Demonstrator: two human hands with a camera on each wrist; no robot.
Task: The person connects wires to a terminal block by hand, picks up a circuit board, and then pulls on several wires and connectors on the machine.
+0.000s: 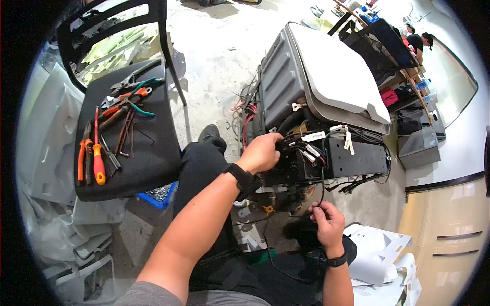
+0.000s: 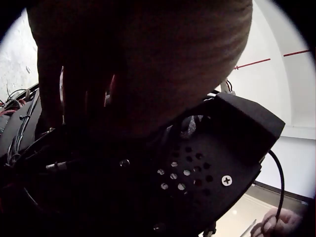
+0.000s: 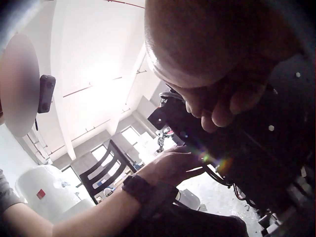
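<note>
In the head view a black metal frame (image 1: 357,159) with labelled cables stands at centre right, joined to a grey and white seat-like shell (image 1: 332,66). The left hand (image 1: 261,152) reaches in at the frame's left end, its fingertips among dark cables and partly hidden. Lower right, the right hand (image 1: 329,224) pinches a thin black cable (image 1: 322,188) between thumb and fingers; the cable runs up to the frame, and a dark cable also hangs over the lap. The left wrist view shows a perforated black plate (image 2: 197,173) below the left hand (image 2: 143,59).
A black chair (image 1: 138,173) at left holds pliers, a red screwdriver (image 1: 97,158) and hex keys. Under it is a blue tray (image 1: 166,196) of small parts. White panels (image 1: 377,255) lie at lower right, with beige cabinets (image 1: 454,224) beyond. Another person (image 1: 419,45) is at upper right.
</note>
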